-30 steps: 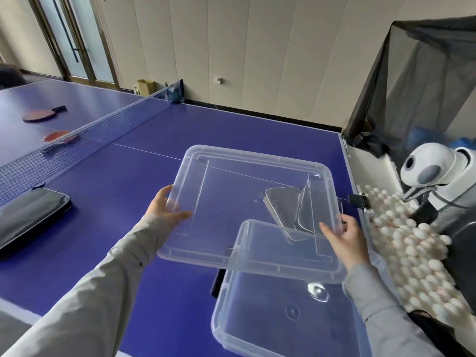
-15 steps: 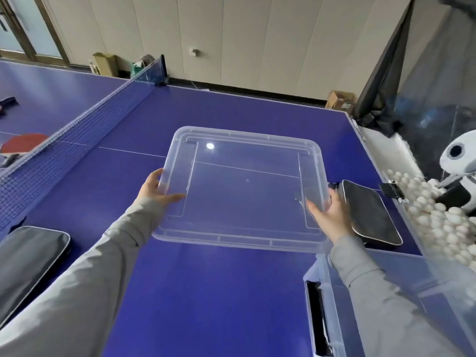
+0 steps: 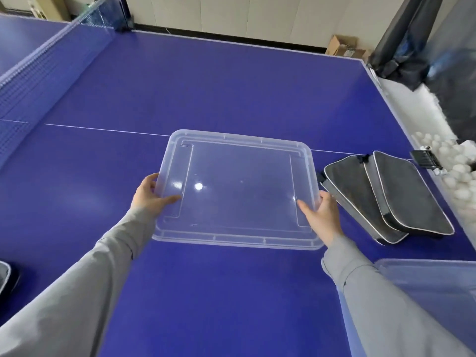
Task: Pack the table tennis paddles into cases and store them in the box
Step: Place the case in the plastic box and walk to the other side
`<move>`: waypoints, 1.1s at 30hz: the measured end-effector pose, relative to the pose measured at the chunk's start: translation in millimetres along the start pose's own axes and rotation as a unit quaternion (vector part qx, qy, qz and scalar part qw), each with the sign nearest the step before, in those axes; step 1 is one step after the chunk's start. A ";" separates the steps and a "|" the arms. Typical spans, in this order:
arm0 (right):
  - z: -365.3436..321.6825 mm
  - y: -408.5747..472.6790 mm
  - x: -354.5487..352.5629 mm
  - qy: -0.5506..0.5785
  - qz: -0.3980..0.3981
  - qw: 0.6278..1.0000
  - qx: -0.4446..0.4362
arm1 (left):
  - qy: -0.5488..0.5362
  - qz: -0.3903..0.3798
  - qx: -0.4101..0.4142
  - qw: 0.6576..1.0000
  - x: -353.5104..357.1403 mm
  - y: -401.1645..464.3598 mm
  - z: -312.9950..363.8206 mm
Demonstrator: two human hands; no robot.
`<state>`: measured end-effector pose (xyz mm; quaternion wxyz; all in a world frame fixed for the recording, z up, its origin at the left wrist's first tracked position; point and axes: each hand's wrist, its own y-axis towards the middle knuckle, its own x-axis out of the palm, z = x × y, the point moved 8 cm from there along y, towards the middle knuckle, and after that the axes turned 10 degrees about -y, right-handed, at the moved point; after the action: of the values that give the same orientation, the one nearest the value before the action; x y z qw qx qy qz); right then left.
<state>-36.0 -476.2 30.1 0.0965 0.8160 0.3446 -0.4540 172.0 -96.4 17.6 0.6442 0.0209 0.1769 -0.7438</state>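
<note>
Both hands on the clear rectangular plastic lid (image 3: pixel 239 188): left hand (image 3: pixel 150 195) grips its nine o'clock edge, right hand (image 3: pixel 323 215) its three o'clock edge, over the blue table-tennis table (image 3: pixel 206 86). Two dark grey zipped paddle cases (image 3: pixel 386 197) overlap at three o'clock.

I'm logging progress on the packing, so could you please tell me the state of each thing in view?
lid: off the box, held at both short sides.
left hand: grips the lid's left edge.
right hand: grips the lid's right edge.
box: open, only a corner in view.
cases: two, closed, overlapping on the table.
</note>
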 end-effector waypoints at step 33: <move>23.6 -0.4 53.3 -0.093 0.001 0.995 -0.039 | 0.172 -0.005 0.007 0.985 22.6 3.2 -55.5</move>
<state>-33.5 -461.7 -26.2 0.1603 0.7659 0.3507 -0.5144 160.4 -102.2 -41.0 0.6005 0.1522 0.2804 -0.7332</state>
